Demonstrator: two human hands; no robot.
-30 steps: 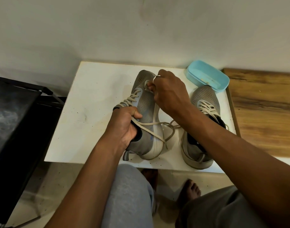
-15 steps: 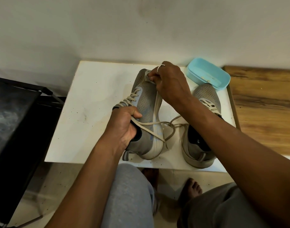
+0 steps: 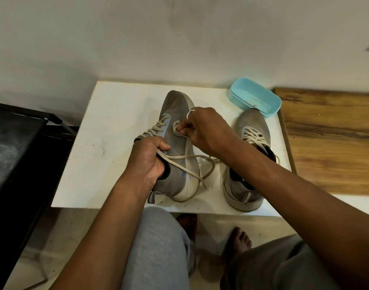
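Right now your left hand [image 3: 147,162] is curled tight round the collar of the grey shoe [image 3: 175,105], with one loose lace [image 3: 208,170] running out from under the thumb. That grip holds the shoe rolled onto its side, the pale sole edge turned to the right. The shoe lies in the middle of the white table [image 3: 112,126], heel at the near edge and toe pointing at the far edge.

Your right hand [image 3: 204,128] is closed to a pinch: thumb and fingertips grip a small grey wad [image 3: 176,128], cloth or wipe, I cannot tell which. It is pressed to the upper just beside the lacing, about halfway along the shoe.

By my reading you are in the middle of wiping this shoe, not near the end. The wad is on the mid-flank. The mesh toward the toe looks fairly even, while the sole edge near the heel shows brown marks, so that strip seems left to do. The hidden side cannot be judged from here.

The second shoe [image 3: 252,122] stands upright near the right edge, laced and with no hand on it, so I would count it as not yet started. Its toe sits just beside the blue tub [image 3: 254,97] at the far right corner
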